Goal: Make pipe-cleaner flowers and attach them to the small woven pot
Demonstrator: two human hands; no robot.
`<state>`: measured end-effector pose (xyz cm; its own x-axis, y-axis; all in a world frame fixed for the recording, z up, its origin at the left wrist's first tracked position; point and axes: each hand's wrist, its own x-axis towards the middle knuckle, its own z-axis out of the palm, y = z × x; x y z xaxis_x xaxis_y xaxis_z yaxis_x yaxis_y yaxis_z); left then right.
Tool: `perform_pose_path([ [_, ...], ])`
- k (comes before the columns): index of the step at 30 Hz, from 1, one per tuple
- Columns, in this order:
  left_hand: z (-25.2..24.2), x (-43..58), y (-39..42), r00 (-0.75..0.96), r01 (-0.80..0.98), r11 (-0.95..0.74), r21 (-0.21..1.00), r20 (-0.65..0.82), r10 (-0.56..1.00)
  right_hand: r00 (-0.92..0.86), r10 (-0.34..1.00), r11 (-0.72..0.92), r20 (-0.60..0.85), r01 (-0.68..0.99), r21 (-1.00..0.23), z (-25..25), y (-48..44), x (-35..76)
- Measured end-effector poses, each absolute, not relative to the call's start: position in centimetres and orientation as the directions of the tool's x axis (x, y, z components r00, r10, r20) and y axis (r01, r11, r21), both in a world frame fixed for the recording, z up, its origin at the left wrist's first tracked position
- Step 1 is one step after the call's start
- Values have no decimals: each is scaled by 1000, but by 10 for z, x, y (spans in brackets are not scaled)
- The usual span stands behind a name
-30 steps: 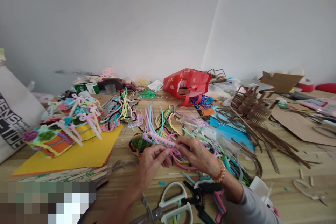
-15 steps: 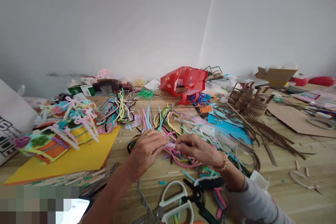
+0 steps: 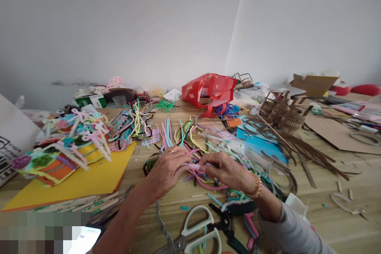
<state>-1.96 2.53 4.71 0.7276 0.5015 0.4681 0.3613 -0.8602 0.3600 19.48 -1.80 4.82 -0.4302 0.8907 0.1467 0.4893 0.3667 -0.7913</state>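
Between my two hands is a pale lilac-pink pipe cleaner [image 3: 194,166], bunched in the middle. My left hand [image 3: 166,170] pinches its left end, thumb and fingers pressed together. From the other side my right hand [image 3: 224,170] grips it with curled fingers; the fingertips partly hide it. Under the hands lie loose pink pipe cleaners [image 3: 210,185] and a heap of mixed colours. Closer to me are white-handled scissors [image 3: 198,222] and black-handled pliers [image 3: 224,220].
Decorated orange and yellow flower pieces [image 3: 65,154] rest by a yellow sheet [image 3: 113,170] at left. A red bag [image 3: 208,91] stands at the back. Small brown woven baskets [image 3: 282,115], brown strips [image 3: 315,154] and blue card [image 3: 264,145] are at right. A lit phone [image 3: 86,240] lies front left.
My hands are a little farther apart, and more of the lilac-pink pipe cleaner shows between them. The view has shifted slightly; the other things lie as before.
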Motion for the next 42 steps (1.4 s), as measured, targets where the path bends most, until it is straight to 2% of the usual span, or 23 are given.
perform_pose_path([
  [7, 48, -20, 23, 722, 371, -876, 308, 497, 481, -448, 886, 352, 121, 479, -804, 45, -17, 196],
  [15, 44, -10, 16, 733, 430, -899, 85, 548, 403, -434, 893, 338, 118, 475, -813, 41, -15, 195],
  [19, 43, -12, 20, 725, 429, -900, 83, 562, 397, -426, 903, 246, 56, 407, -880, 42, -15, 197],
  [23, 48, -11, 14, 572, 444, -875, 194, 689, 444, -399, 915, 205, 53, 351, -914, 43, -14, 197],
  [26, 48, -3, 0, 365, 387, -822, 418, 749, 553, -372, 926, 208, 66, 357, -911, 45, -14, 196],
  [28, 43, 5, -9, 382, 327, -701, 634, 589, 712, -363, 929, 217, 73, 373, -902, 46, -14, 196],
  [30, 34, 12, -12, 393, 272, -452, 849, 331, 858, -359, 930, 228, 80, 391, -892, 46, -14, 197],
  [32, 25, 18, -10, 441, 144, -193, 970, 112, 891, -359, 929, 235, 85, 398, -887, 45, -14, 198],
  [34, 16, 21, -5, 476, 54, -14, 998, -13, 879, -362, 928, 233, 85, 390, -891, 45, -14, 198],
  [36, 11, 22, 0, 461, -21, 80, 997, -61, 885, -368, 926, 227, 83, 369, -901, 44, -15, 197],
  [39, 8, 21, 4, 423, -119, 128, 985, -66, 904, -382, 920, 236, 92, 350, -906, 44, -16, 194],
  [42, 7, 20, 5, 386, -160, 112, 981, -43, 922, -392, 913, 278, 112, 397, -874, 45, -17, 191],
])
